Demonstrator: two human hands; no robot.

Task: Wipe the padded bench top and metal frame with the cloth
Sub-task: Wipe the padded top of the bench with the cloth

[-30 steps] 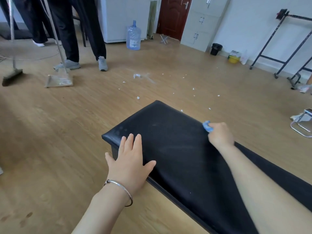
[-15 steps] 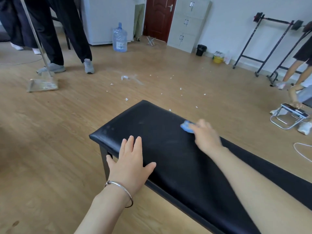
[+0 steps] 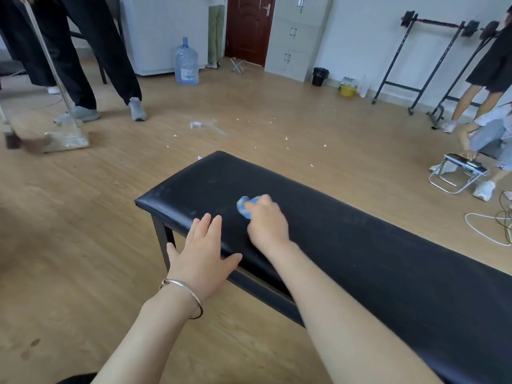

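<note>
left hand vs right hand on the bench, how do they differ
The left hand lies flat and open at the bench top edge; the right hand grips the cloth farther in. The left wrist wears a bangle; the right is bare. Both touch the bench top.

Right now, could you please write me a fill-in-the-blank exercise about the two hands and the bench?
The right hand grips a small ____ cloth on the black padded bench top.
The left hand, flat on that top, holds ____.
The thin silver bangle circles the ____ wrist.
Missing words: blue; nothing; left.
</note>
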